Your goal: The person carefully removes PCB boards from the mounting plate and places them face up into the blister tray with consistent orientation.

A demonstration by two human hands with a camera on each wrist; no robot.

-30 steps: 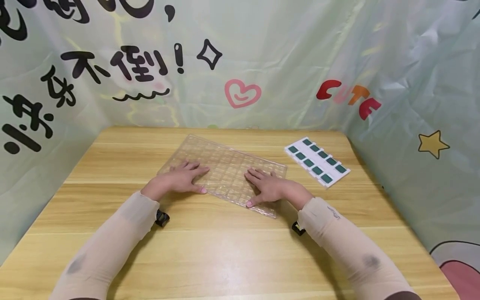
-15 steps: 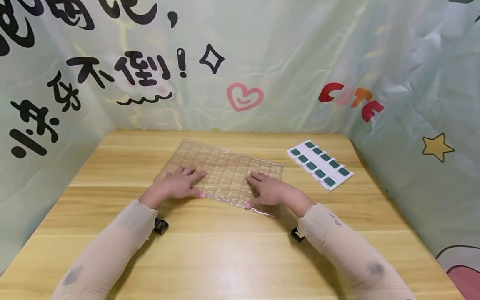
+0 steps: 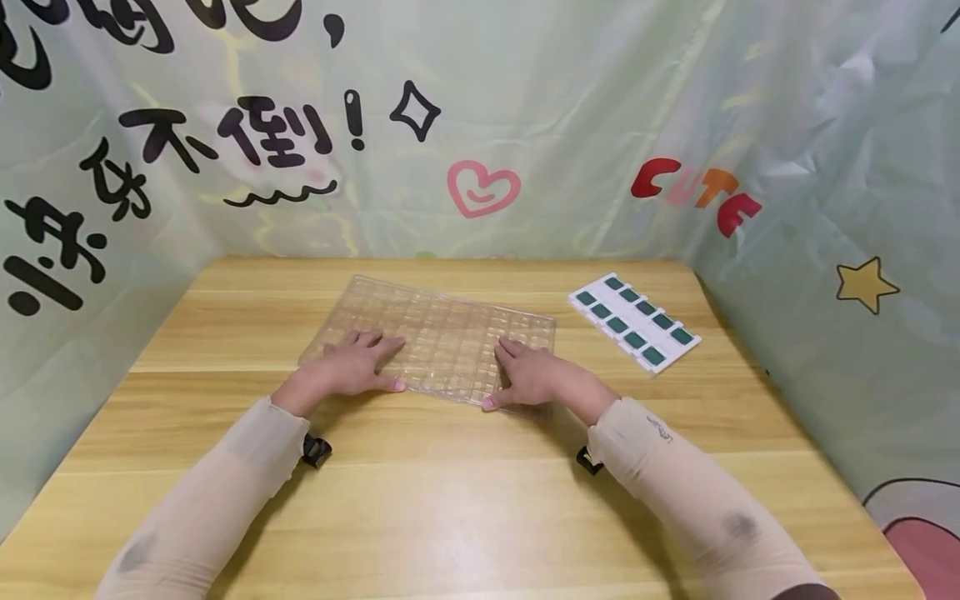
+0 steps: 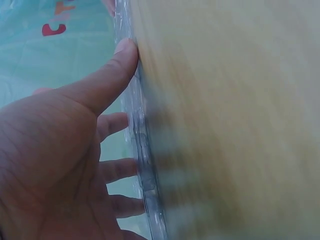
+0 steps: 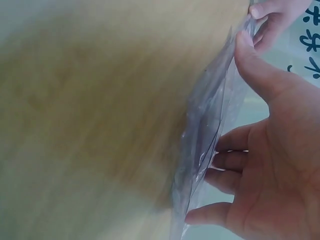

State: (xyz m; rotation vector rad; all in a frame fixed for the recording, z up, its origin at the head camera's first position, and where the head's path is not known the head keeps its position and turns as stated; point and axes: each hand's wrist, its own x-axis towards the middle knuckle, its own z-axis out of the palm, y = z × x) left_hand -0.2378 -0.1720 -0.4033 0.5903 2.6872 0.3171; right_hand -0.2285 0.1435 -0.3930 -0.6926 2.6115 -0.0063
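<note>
A clear plastic tray (image 3: 442, 333) with a grid of small compartments lies flat on the wooden table, slightly turned. My left hand (image 3: 352, 362) rests on its near left part with fingers spread, the thumb at the near edge. On the near right part rests my right hand (image 3: 532, 375), its fingertips on the grid and its thumb at the edge. In the left wrist view, straight fingers (image 4: 120, 167) touch the top of the tray (image 4: 150, 190). The right wrist view shows fingertips and thumb touching the crinkled clear plastic (image 5: 205, 125).
A white panel (image 3: 637, 321) with two rows of dark green squares lies to the right of the tray. The wooden table (image 3: 465, 500) backs onto a printed cloth (image 3: 570, 100), which also hangs along both sides. A black strap device (image 3: 317, 452) sits under the left wrist.
The tray has turned slightly and shifted to the left, its right end swinging away from me. Both hands have moved along with it. The white panel stays on the table.
</note>
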